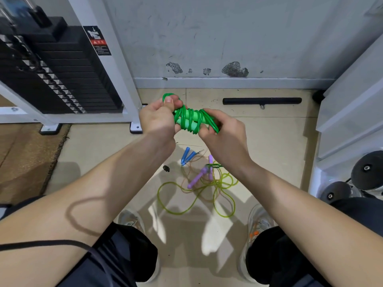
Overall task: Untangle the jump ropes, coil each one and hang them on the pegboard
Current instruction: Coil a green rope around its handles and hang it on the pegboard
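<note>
Closest to me, on the beige tiled floor (269, 141) between my shoes, is the loose pile: a thin yellow-green translucent plastic rope (172, 212) tangled with a pale peach see-through one (187, 172). I count two blue plastic handles (186, 155) and two purple plastic handles (195, 179), so two ropes down there. I can't tell which handles go with which cord. Both cords look light, floppy and a bit springy, so my guess is they'll kink and slide. I'd pick them up by the handles and pull from there.

Up in the air above that pile is the bright green plastic jump rope (199, 118), just one, with its cord wound tight around its two light green handles (186, 123). My left hand (159, 117) is curled round one end, with a loop of cord over the fingertips. My right hand (219, 129) pinches the wraps at the other end. The stiff handles are the solid bit to hold; I'd expect the slick cord to spring off once let go.

Further back, one black foam-covered bar (262, 100) lies near the wall. No pegboard in sight.
</note>
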Tool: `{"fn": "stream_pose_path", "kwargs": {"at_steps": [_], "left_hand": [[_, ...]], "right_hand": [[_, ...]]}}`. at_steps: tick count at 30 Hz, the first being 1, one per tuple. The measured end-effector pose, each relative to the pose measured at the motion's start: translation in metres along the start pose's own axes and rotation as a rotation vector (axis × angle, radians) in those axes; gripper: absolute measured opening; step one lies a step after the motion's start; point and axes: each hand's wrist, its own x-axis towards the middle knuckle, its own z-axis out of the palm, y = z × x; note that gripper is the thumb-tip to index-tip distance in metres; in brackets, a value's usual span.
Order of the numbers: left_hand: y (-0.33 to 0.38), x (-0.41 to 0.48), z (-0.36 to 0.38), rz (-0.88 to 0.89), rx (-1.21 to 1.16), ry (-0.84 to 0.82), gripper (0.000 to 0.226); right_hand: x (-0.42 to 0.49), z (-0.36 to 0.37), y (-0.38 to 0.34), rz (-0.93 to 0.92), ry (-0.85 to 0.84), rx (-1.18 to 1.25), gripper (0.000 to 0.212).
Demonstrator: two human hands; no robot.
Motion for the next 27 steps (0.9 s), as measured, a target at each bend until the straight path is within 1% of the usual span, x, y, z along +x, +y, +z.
{"fn": "stream_pose_path", "kwargs": {"at_steps": [4, 7, 10, 13, 15, 17, 19, 20, 25, 27], "left_hand": [[0.0, -0.004, 0.0, 0.009, -0.023, 0.0, 0.02], [-0.009, -0.008, 0.002, 0.04, -0.002, -0.01, 0.022], [-0.016, -0.009, 0.004, 0.076, 0.017, -0.009, 0.022], [-0.016, -0.008, 0.006, 0.065, 0.01, 0.009, 0.022], [-0.014, -0.008, 0.009, 0.041, -0.008, 0.012, 0.023], [-0.01, -0.008, 0.014, 0.004, -0.06, 0.027, 0.025], [-0.003, -0.007, 0.019, -0.029, -0.135, 0.051, 0.026], [0.001, -0.005, 0.021, -0.037, -0.167, 0.057, 0.026], [0.013, 0.003, 0.021, -0.066, -0.2, 0.045, 0.019], [0.015, 0.006, 0.019, -0.083, -0.205, 0.024, 0.019]], "right_hand": [[0.003, -0.001, 0.0, 0.063, 0.028, 0.044, 0.028], [0.002, 0.0, 0.0, 0.115, 0.05, 0.078, 0.02], [0.0, 0.003, 0.001, 0.148, 0.08, 0.079, 0.018], [-0.001, 0.005, 0.002, 0.167, 0.124, 0.133, 0.016], [-0.003, 0.009, 0.001, 0.131, 0.163, 0.135, 0.016], [-0.009, 0.015, -0.001, 0.016, 0.191, 0.097, 0.02], [-0.017, 0.023, -0.004, -0.076, 0.174, 0.066, 0.028], [-0.02, 0.025, -0.005, -0.09, 0.16, 0.076, 0.029], [-0.021, 0.024, -0.007, -0.056, 0.151, 0.113, 0.009], [-0.021, 0.024, -0.003, 0.003, 0.159, 0.142, 0.024]]}}
